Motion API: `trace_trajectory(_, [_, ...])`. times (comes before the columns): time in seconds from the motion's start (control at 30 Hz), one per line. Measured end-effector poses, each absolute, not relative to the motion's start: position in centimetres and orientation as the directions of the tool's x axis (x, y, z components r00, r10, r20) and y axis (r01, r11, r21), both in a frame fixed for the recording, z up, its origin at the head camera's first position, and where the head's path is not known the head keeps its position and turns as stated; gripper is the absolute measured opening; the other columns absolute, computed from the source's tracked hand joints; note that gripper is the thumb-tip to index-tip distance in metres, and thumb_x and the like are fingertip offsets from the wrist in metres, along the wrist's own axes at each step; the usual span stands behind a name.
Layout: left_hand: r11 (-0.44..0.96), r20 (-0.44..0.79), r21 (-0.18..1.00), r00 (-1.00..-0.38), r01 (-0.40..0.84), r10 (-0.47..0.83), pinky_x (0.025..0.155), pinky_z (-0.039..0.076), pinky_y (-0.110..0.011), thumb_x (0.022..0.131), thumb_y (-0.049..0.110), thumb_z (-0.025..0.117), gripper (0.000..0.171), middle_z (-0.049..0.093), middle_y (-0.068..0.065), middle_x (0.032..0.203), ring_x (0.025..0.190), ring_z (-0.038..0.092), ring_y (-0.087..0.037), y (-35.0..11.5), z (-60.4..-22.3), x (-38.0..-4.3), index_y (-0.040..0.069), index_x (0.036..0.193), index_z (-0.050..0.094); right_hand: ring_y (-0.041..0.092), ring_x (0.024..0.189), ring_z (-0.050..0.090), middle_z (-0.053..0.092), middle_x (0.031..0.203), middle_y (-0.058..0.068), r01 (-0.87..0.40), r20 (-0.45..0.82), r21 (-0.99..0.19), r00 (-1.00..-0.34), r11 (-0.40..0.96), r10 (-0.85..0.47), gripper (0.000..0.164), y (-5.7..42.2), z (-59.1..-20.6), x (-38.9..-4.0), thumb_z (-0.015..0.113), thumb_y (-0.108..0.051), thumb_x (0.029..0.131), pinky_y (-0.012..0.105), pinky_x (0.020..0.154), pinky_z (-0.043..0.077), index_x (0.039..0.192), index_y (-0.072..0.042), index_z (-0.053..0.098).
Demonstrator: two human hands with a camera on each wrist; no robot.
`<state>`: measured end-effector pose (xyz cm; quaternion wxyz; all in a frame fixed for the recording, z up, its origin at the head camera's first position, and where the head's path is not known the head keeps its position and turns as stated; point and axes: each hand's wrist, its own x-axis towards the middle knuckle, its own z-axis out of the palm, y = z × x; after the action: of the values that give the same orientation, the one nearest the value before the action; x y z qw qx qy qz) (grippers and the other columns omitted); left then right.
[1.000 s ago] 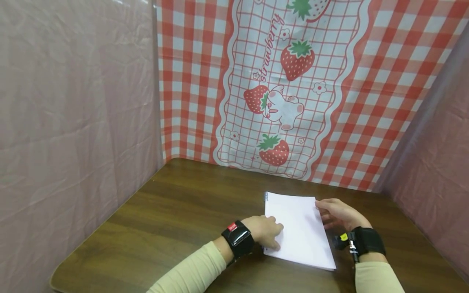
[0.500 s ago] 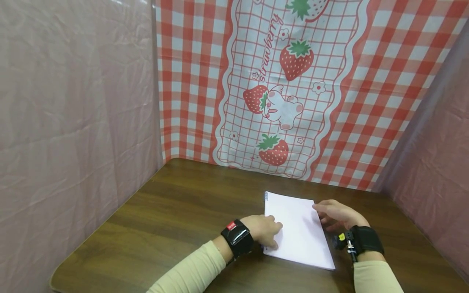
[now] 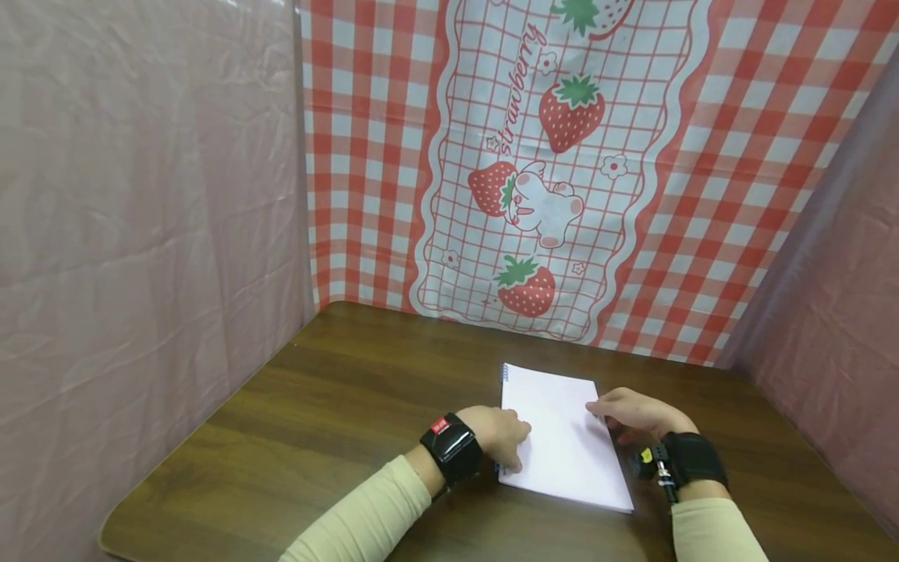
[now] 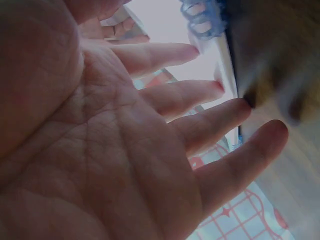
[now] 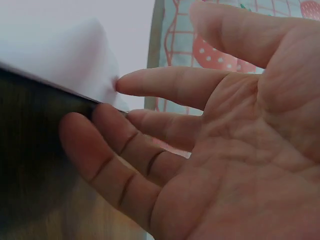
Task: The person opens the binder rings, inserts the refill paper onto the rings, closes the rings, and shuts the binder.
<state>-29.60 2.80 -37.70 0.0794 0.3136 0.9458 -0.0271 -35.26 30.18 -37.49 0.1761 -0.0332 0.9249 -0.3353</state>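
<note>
A spiral notebook [image 3: 562, 445], showing a blank white page, lies flat on the wooden table. Its blue coil binding [image 4: 205, 20] runs along the left side. My left hand [image 3: 494, 435] rests at that bound edge, fingers spread over the page's left part; the left wrist view shows them mostly straight. Across from it, my right hand [image 3: 639, 414] is at the notebook's right edge near the far corner. In the right wrist view one extended fingertip [image 5: 125, 84] touches the page, while lower fingers lie loosely bent beside its edge, pinching nothing.
The brown wooden table [image 3: 337, 437] extends left of the notebook. A red-and-white checked strawberry cloth [image 3: 379, 195] hangs behind it. Pink curtains [image 3: 147, 257] stand at both sides. Each wrist wears a black band [image 3: 451, 449].
The notebook has shifted slightly to the left. Both hands have moved left along with it, the right hand a little farther in over the page's edge.
</note>
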Motion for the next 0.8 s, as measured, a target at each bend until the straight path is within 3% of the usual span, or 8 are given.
trace_trajectory(0.37, [0.848, -0.187, 0.004, -0.832, 0.53, 0.522, 0.07, 0.049, -0.032, 0.078, 0.022, 0.081, 0.028, 0.067, 0.002, 0.094, 0.079, 0.058, -0.013, 1.7, -37.0, -29.8, 0.018, 0.101, 0.065, 0.024, 0.091, 0.053, 0.057, 0.092, 0.009, -0.097, -0.248, -0.613, -0.919, 0.784, -0.307, 0.032, 27.7, -38.1, -35.4, 0.06, -0.03, 0.102, 0.038, 0.079, 0.045, 0.104, -0.001, 0.072])
trace_trajectory(0.5, [0.873, -0.153, -0.04, -0.867, 0.485, 0.475, 0.066, 0.05, -0.035, 0.078, 0.018, 0.079, 0.02, 0.068, 0.001, 0.09, 0.075, 0.058, -0.014, 1.4, -36.7, -29.6, 0.016, 0.093, 0.066, 0.032, 0.105, 0.056, 0.064, 0.113, 0.017, -0.142, -0.223, -0.571, -0.921, 0.809, -0.319, 0.038, 26.6, -38.5, -35.5, 0.07, -0.028, 0.095, 0.051, 0.092, 0.049, 0.119, 0.001, 0.067])
trace_trajectory(0.6, [0.877, -0.119, -0.096, -0.88, 0.471, 0.459, 0.064, 0.051, -0.037, 0.08, 0.016, 0.077, 0.011, 0.07, 0.001, 0.087, 0.072, 0.057, -0.013, 1.1, -36.6, -29.5, 0.015, 0.087, 0.068, 0.042, 0.125, 0.051, 0.059, 0.136, 0.025, -0.192, -0.196, -0.5, -0.925, 0.844, -0.326, 0.058, 25.4, -38.7, -35.3, 0.08, -0.026, 0.087, 0.064, 0.107, 0.04, 0.132, 0.004, 0.06])
trace_trajectory(0.8, [0.892, -0.101, -0.112, -0.898, 0.438, 0.429, 0.064, 0.054, -0.039, 0.079, 0.013, 0.078, 0.009, 0.074, 0.001, 0.09, 0.071, 0.058, -0.013, 0.6, -36.7, -29.9, 0.014, 0.084, 0.07, 0.052, 0.139, 0.042, 0.052, 0.144, 0.033, -0.335, -0.135, -0.325, -0.909, 0.884, -0.394, 0.068, 23.5, -39.3, -35.2, 0.082, -0.025, 0.082, 0.064, 0.114, 0.035, 0.136, 0.009, 0.057])
